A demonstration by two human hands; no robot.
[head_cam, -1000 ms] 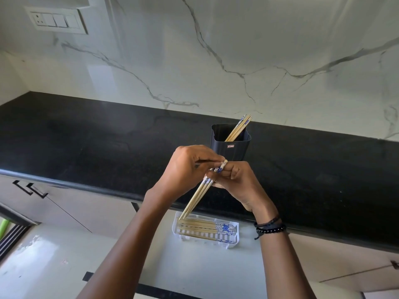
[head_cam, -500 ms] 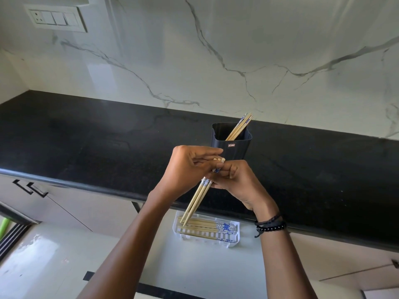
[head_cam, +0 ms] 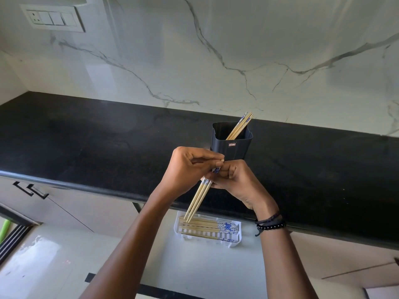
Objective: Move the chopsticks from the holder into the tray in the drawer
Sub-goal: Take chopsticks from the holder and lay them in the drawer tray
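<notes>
A black square holder (head_cam: 232, 145) stands on the dark counter with a few bamboo chopsticks (head_cam: 240, 125) leaning to its right corner. In front of it my left hand (head_cam: 190, 169) and my right hand (head_cam: 235, 182) meet, both closed on the patterned ends of a small bundle of chopsticks (head_cam: 198, 199). The bundle slants down and left, its tips just over the left end of the white slotted tray (head_cam: 234, 240). The tray lies in the open drawer below the counter edge, and several chopsticks (head_cam: 201, 226) with blue-and-white ends lie flat in it.
The black counter (head_cam: 86, 147) runs along a white marble wall with a switch plate (head_cam: 53, 18) at upper left. Drawer fronts with black handles (head_cam: 30, 189) sit at the left. The drawer's pale floor (head_cam: 194, 266) surrounds the tray.
The held bundle has slid down a little through my fingers, so its patterned ends no longer stick out above my hands. Both hands stayed in about the same place.
</notes>
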